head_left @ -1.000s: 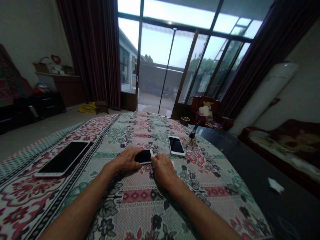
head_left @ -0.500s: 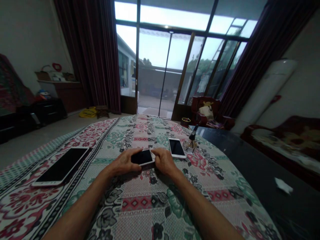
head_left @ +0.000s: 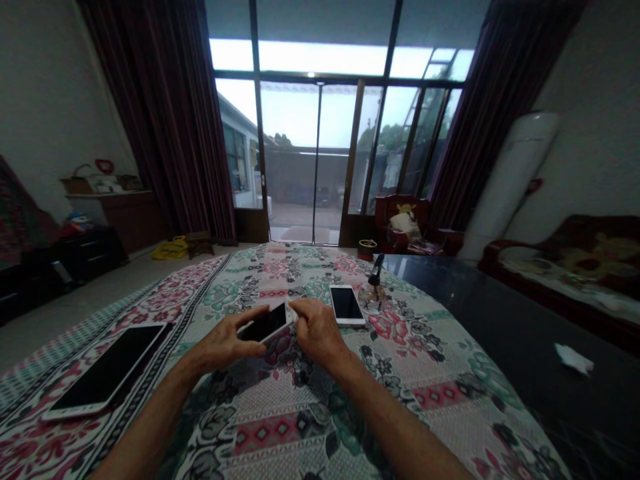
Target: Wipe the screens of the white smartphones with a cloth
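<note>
A white-framed smartphone point(head_left: 267, 324) with a dark screen is held sideways above the tablecloth, its right end tipped up. My left hand point(head_left: 226, 341) grips its left end, thumb along the near edge and fingers along the far edge. At the right end, my right hand point(head_left: 316, 328) is closed, its fingertips pinching the phone's corner; whether anything small is between them I cannot make out. A second white smartphone point(head_left: 347, 305) lies face up just beyond my right hand. To the left, a white tablet point(head_left: 107, 370) rests face up, its screen dark.
The floral tablecloth point(head_left: 280, 427) covers a round table. A small glass jar point(head_left: 375, 297) with a black brush-like top stands right of the second phone. A crumpled white tissue point(head_left: 574, 360) lies on the dark surface point(head_left: 505, 333) at right. Wooden chairs and glass doors are beyond.
The held phone has been raised and tilted, its right end now higher. My right hand has shifted its grip at that end. The camera view has also turned slightly.
</note>
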A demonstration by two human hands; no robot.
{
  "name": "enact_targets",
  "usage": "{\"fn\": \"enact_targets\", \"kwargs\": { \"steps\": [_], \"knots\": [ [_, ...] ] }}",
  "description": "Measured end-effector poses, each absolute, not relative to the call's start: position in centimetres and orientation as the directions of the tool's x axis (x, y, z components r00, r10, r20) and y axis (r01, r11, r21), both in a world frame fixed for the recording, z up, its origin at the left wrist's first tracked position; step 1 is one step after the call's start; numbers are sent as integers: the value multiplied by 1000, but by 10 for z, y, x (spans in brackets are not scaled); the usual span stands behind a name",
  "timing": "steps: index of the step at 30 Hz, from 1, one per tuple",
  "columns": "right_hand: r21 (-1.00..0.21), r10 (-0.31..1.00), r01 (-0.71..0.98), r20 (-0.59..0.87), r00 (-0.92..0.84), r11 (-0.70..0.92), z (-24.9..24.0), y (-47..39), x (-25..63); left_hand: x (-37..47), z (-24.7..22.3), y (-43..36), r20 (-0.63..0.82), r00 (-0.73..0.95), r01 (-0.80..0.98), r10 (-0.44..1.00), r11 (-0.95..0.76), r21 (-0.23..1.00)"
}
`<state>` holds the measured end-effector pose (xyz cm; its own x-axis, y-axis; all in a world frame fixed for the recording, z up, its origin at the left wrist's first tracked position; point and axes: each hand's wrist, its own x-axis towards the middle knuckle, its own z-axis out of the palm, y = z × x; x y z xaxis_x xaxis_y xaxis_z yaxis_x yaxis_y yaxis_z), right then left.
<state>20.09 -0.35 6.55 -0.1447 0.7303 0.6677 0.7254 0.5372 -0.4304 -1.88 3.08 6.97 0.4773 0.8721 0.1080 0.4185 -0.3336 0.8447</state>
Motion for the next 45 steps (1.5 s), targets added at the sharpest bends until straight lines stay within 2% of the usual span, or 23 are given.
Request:
{"fn": "enact_targets", "kwargs": {
  "steps": [5, 11, 18, 24, 28, 31, 36, 40, 45],
  "knots": [
    [-478, 705, 687, 706, -71, 547, 72, -2, 208, -16, 73, 26, 93, 570, 255, 816, -284, 924],
    [-403, 618, 680, 781, -95, 613, 76, -14, 193, -20, 70, 26, 89, 525, 121, 846, -177, 977],
    [-343, 512, 595, 848, -136, 727, 84, -30, 174, -30, 54, 33, 143, 497, -10, 856, -158, 987],
    [-409, 542, 605, 839, -44, 683, 77, -16, 187, -22, 60, 24, 123, 596, -116, 793, -66, 991],
    [-445, 564, 588, 825, -24, 675, 78, -13, 191, -20, 66, 19, 118, 639, -135, 760, -40, 990],
    [-422, 549, 595, 835, -39, 684, 82, -19, 187, -22, 68, 19, 128, 640, -138, 758, -51, 989],
    [-355, 524, 602, 842, -127, 715, 88, -34, 174, -22, 61, 22, 135, 580, -129, 803, -73, 989],
    [-344, 522, 588, 838, -159, 732, 87, -33, 172, -18, 58, 23, 132, 524, -100, 841, -94, 991],
    [-393, 578, 641, 810, -96, 659, 68, -11, 189, -8, 63, 21, 40, 468, 57, 883, -75, 996]
  ]
}}
